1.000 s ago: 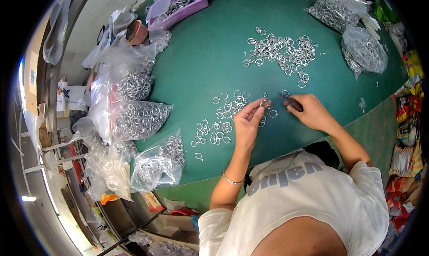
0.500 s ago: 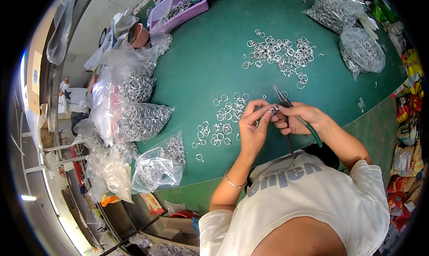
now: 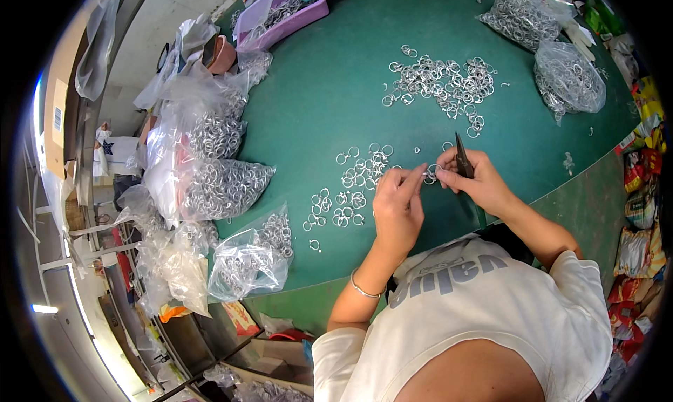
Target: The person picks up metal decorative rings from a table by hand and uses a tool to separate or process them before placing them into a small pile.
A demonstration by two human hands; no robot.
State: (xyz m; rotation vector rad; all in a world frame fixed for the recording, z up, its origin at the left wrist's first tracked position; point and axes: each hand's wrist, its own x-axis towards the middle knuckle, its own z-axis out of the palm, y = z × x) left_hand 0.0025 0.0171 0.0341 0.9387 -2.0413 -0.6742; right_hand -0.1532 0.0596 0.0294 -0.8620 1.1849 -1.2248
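Observation:
A small silver metal ring (image 3: pixel 430 175) sits between the fingertips of my two hands. My left hand (image 3: pixel 398 209) is closed, its thumb and fingers pinching the ring's left side. The thumb and a finger of my right hand (image 3: pixel 485 185) meet the ring's right side. Tucked in that same hand is a pair of pliers (image 3: pixel 463 161), dark jaws pointing away from me and green handles partly hidden under the palm. Left of my hands lies a loose group of silver rings (image 3: pixel 364 174), and a larger pile of rings (image 3: pixel 442 83) is spread farther off.
Plastic bags of rings (image 3: pixel 223 188) line the green table's (image 3: pixel 315 93) left side, with an open bag (image 3: pixel 250 258) at the near left. More filled bags (image 3: pixel 569 76) stand far right. A pink basket (image 3: pixel 284 20) holds metal parts at the far left edge.
The pliers have swung back into my right palm, jaws now pointing more straight away. My hands have drawn slightly apart, leaving the ring visible between the fingertips.

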